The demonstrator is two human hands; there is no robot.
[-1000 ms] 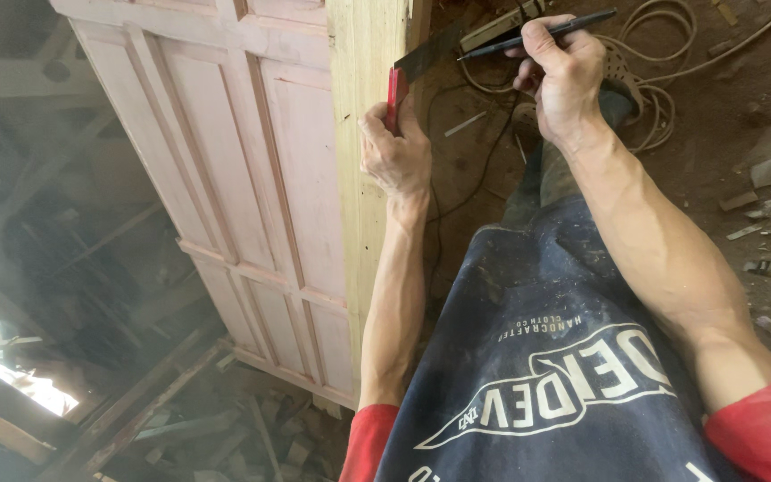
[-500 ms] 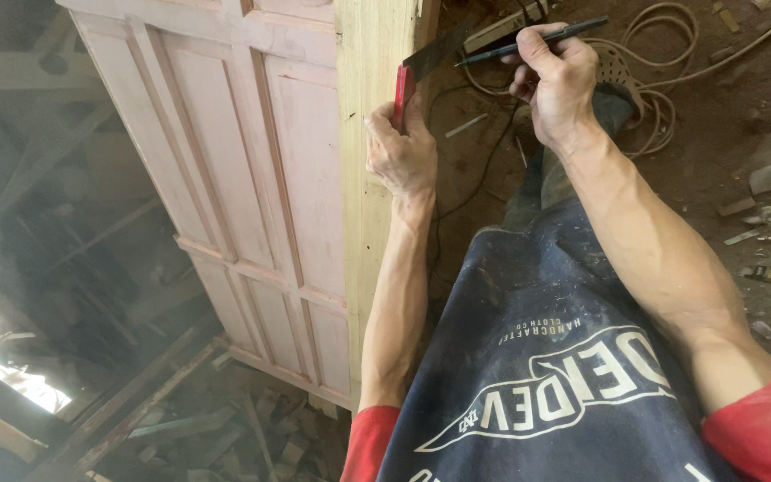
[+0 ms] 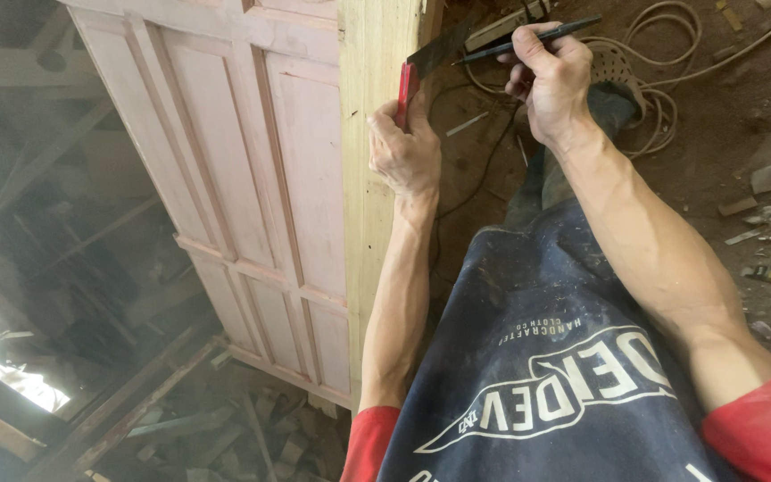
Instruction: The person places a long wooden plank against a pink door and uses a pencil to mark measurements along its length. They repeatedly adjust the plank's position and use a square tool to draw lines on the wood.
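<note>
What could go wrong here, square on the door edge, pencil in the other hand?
The left hand pins the red-handled square with fingertips only; it could slip on the door's narrow pale edge and skew the line. The right hand holds the pencil over the metal blade, a likely knuckle scrape. Cables loop near the feet: trip risk.

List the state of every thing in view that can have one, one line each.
left hand: closed on the try square, pressing it against the door's edge.
right hand: closed on the pencil, raised off the wood.
try square: red stock on the door's edge, blade across it.
pencil: held level, tip near the blade.
panelled door: standing on edge, unpainted.
cable: loosely coiled on the dirt floor.
</note>
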